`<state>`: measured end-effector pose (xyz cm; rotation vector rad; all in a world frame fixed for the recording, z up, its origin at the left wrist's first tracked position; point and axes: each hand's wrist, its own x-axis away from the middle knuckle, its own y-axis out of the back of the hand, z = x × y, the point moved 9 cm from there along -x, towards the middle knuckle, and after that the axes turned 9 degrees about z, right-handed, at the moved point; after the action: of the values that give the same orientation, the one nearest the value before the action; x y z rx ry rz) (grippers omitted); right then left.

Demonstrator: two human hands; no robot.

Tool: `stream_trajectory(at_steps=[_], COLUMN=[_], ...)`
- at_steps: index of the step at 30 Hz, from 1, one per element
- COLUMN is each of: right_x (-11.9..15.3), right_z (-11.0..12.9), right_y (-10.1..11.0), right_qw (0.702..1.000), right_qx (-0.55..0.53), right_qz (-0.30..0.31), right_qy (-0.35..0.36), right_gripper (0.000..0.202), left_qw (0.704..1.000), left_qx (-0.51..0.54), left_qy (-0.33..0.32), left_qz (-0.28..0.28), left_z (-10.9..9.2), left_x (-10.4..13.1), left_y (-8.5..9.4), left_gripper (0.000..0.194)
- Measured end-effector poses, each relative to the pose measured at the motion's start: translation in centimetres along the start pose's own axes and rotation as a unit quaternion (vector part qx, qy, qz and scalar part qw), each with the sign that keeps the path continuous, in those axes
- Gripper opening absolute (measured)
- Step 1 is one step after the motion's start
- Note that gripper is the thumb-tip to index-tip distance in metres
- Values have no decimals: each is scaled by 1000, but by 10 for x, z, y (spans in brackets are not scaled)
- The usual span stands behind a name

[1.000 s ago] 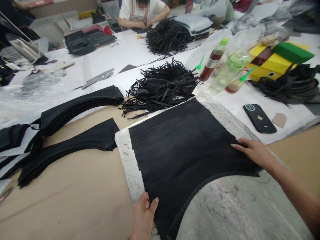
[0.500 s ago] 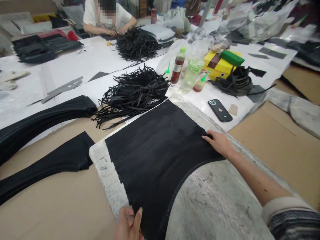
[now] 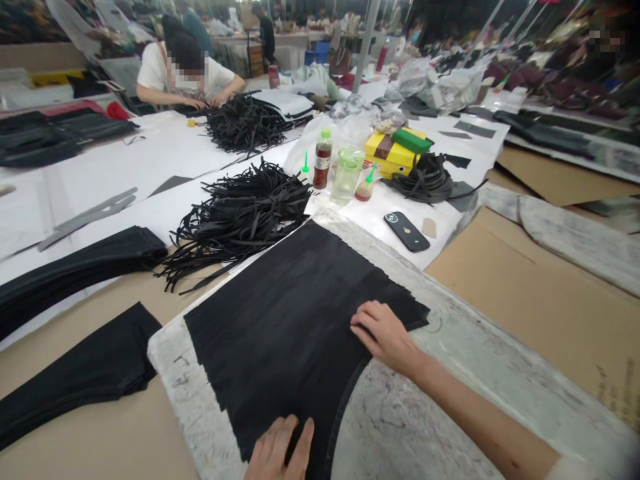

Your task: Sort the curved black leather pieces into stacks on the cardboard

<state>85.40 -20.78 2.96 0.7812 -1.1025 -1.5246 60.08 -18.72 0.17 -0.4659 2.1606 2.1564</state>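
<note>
Stacked black sheets of leather-like material (image 3: pixel 280 313) lie on a pale, stained board (image 3: pixel 195 393), with stepped edges and one curved side. My left hand (image 3: pixel 283 450) rests on the lower end of the stack, fingers spread over its surface; the frame's bottom edge cuts off the rest of this hand. My right hand (image 3: pixel 385 337) touches the stack near the inner end of the curve, its fingers bent and the thumb apart from them. Nothing is visibly held in either hand.
Left of the board lie folded black pieces (image 3: pixel 85 373). Bundled black strips (image 3: pixel 245 220) sit behind it. A phone (image 3: pixel 407 231), a bottle (image 3: pixel 323 160), a cup (image 3: pixel 347 175) and a yellow box (image 3: pixel 393 155) stand beyond. A co-worker (image 3: pixel 185 80) sits across the table.
My right hand has moved from the far-right edge of the stack inward onto its surface. My left hand has shifted from the left edge onto the sheets. The view has tilted up and rightward.
</note>
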Motion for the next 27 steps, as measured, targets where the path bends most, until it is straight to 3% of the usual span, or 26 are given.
stream_trajectory(at_steps=[4,12,15,20,24,27], right_x=[13,14,16,18,17,17], right_z=[31,21,22,18,15,14], right_y=[-29,-34,-34,-37,-42,-44], right_qw=[996,998,998,999,999,999], right_qx=[-8,1,-3,-5,-1,2], right_qz=[69,53,51,35,37,32], right_qy=[56,29,29,21,19,21], right_gripper=[18,24,24,25,26,26], left_qw=[999,998,994,957,927,918], left_qx=[-28,0,42,98,155,163], left_qy=[-20,15,78,253,314,339], left_qz=[13,55,70,105,135,124], left_z=[1,1,8,32,43,51], left_x=[2,-3,-6,10,28,39], left_y=[-8,0,9,16,11,12], left_gripper=[33,34,33,29,23,21])
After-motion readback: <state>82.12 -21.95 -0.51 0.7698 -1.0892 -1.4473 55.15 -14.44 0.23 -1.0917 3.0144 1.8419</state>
